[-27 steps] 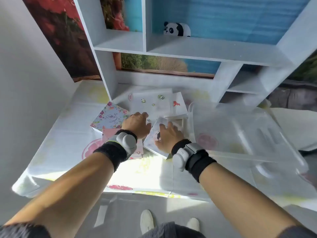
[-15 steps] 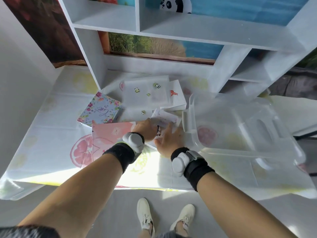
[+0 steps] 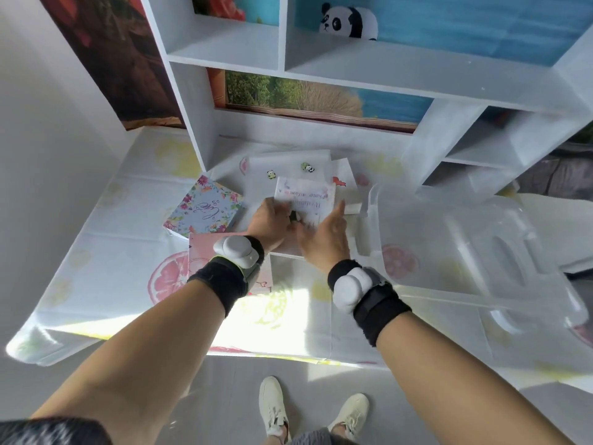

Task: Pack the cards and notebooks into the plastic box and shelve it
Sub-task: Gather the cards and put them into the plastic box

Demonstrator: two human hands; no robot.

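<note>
Head cam, looking down at the bench (image 3: 106,277), which has a fruit-print cover. Both hands are on one card (image 3: 305,200) w/ pink script on it, tilted up off the pile. Left hand (image 3: 271,224) has its grip pinched on the card's near-left edge; right hand (image 3: 324,242) is at the near-right edge w/ fingers spread. Can't tell if the right grip is really clamped or just steadying it, the fingers hide the contact.

Under and behind the card is a loose pile of white cards (image 3: 288,165) w/ little panda stickers, lying at the foot of the white shelf unit (image 3: 353,72). Floral notebook (image 3: 205,210) sits just left of the left hand, flat on the bench. Pink notebook (image 3: 202,252) is right under the left wrist, partly covered by it.

Clear plastic box (image 3: 465,252) is just right of the right hand, near but not touching the card. Nothing packed in it that I can make out. Panda plush (image 3: 349,22) up on the shelf.
</note>
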